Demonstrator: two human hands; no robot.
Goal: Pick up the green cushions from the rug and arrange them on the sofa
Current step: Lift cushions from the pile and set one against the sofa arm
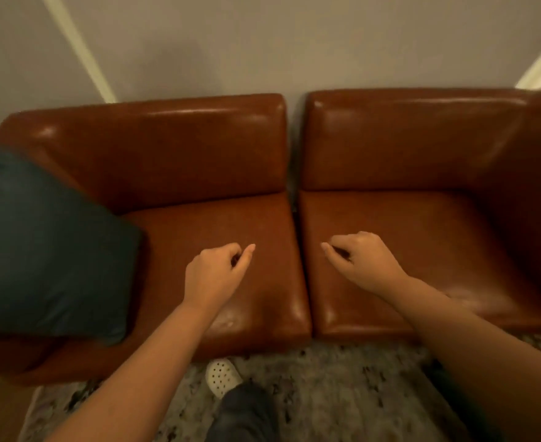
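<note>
A dark green cushion [45, 247] leans in the left corner of the brown leather sofa [422, 148], against its left armrest. My left hand [216, 272] hovers over the left seat, to the right of the cushion and apart from it, fingers curled with nothing in them. Over the right seat, my right hand [361, 260] is likewise curled and holds nothing. The two hands sit either side of the gap between the seats. No other green cushion shows.
A mottled grey rug [342, 384] lies in front of the sofa. My foot in a white perforated shoe [222, 376] stands on it by the left seat's front edge. A pale wall rises behind the sofa.
</note>
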